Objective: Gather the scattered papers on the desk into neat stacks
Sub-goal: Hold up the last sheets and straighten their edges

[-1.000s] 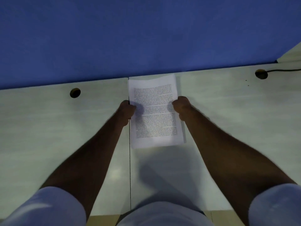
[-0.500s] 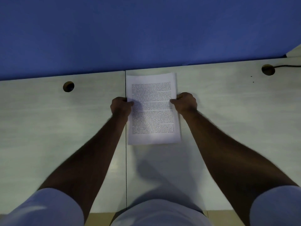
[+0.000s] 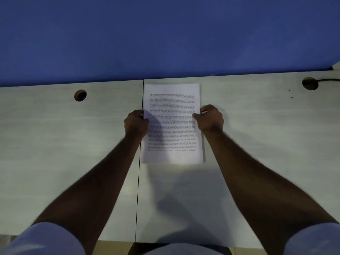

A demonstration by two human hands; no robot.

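A stack of printed papers (image 3: 173,124) lies on the pale desk (image 3: 257,144) near its back edge, just right of the seam (image 3: 138,190); the left hand (image 3: 135,124) and right hand (image 3: 209,119) pinch its long side edges, fingers curled

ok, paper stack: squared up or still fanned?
Nearly squared. The paper stack lies flat on the desk; a sliver of lower sheets peeks along its right edge.
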